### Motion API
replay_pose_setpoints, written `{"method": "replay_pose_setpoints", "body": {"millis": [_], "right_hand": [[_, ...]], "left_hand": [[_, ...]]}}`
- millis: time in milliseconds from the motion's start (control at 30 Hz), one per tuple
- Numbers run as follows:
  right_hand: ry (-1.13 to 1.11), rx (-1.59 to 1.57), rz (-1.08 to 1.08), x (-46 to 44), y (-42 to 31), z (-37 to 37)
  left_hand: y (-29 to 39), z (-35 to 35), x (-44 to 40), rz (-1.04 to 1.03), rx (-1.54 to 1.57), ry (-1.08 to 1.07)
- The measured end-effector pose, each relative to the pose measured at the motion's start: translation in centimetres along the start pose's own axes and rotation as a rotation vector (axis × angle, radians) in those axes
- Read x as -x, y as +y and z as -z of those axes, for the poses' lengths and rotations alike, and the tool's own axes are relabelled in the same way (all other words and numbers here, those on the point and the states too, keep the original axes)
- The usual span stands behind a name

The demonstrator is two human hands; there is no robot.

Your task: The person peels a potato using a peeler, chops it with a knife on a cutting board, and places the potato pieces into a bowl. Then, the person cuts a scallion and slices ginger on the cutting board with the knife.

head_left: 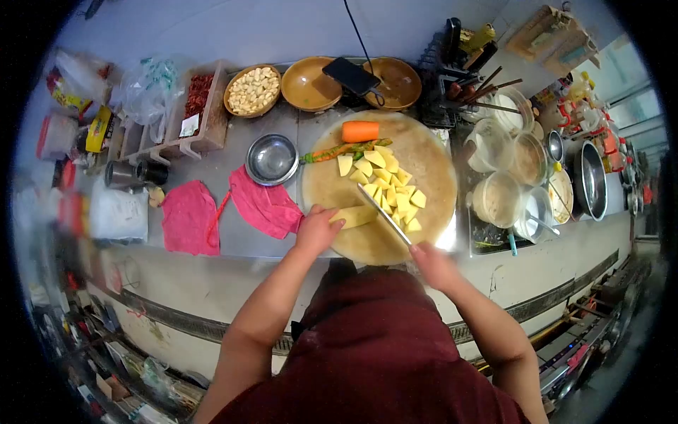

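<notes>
On a round cutting board (434, 162), my left hand (317, 230) presses its fingers on a long piece of peeled potato (355, 216). The handle of a kitchen knife (387, 218) is in the grip of my right hand (432, 266). Its blade stands at the far end of the potato piece, between it and a heap of cut potato chunks (385, 178). Behind the heap lie a thick carrot piece (360, 131) and long green-and-orange peppers (339, 151). My right hand is slightly blurred, and its palm hides the handle.
Left of the board are a metal bowl (272, 160) and pink cloths (191, 215). Along the wall stand a bowl of peeled garlic (253, 91), two brown bowls (307, 81) and a phone (351, 75). Several seasoning tubs (494, 200) crowd the right side.
</notes>
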State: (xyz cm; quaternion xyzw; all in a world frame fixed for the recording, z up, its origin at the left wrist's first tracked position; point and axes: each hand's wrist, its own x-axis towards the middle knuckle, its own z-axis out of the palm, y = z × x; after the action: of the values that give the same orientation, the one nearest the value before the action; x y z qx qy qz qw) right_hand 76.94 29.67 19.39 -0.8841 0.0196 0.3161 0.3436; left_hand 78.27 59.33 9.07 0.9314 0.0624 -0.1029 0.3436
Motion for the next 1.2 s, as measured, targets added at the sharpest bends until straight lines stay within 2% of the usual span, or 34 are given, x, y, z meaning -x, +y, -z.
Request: {"method": "replay_pose_setpoints", "body": {"millis": [100, 167, 200, 267, 400, 467, 567, 800, 867, 967, 1200], "right_hand": [[-0.027, 0.071, 0.052, 1.4, -0.1, 0.1], [-0.041, 0.102, 0.088, 1.8, -0.3, 0.2], [-0.059, 0.125, 0.083, 1.9, -0.4, 0.3], [-0.075, 0.147, 0.078, 2.0, -0.4, 0.2], [-0.102, 0.209, 0.089, 2.0, -0.1, 0.3], [-0.111, 0.244, 0.082, 1.8, -0.1, 0.4], [-0.123, 0.251, 0.081, 0.7, -0.2, 0.1], [-0.109, 0.159, 0.075, -0.6, -0.4, -0.4], [-0.073, 0.137, 0.092, 0.8, -1.1, 0.1], [-0.128, 0.169, 0.081, 1.7, -1.3, 0.0], [-0.158, 0.162, 0.025, -1.2, -1.3, -1.4]], "left_hand": [[0.8, 0.7, 0.3, -0.088, -0.030, -0.028], [0.9, 0.6, 0.3, -0.247, -0.218, 0.055], [1.0, 0.2, 0.3, -0.250, -0.216, 0.053], [0.7, -0.9, 0.0, -0.414, -0.334, -0.016], [-0.3, -2.7, -1.0, -0.473, -0.353, 0.041], [-1.2, -3.0, -1.5, -0.558, -0.358, -0.044], [0.3, -1.7, -1.0, -0.522, -0.325, 0.036], [0.8, -1.9, -0.6, -0.481, -0.236, -0.005], [0.7, -2.4, -0.3, -0.498, -0.300, 0.127], [0.8, -3.1, -0.1, -0.459, -0.313, 0.192], [0.9, -2.6, 0.6, -0.416, -0.178, 0.145]]}}
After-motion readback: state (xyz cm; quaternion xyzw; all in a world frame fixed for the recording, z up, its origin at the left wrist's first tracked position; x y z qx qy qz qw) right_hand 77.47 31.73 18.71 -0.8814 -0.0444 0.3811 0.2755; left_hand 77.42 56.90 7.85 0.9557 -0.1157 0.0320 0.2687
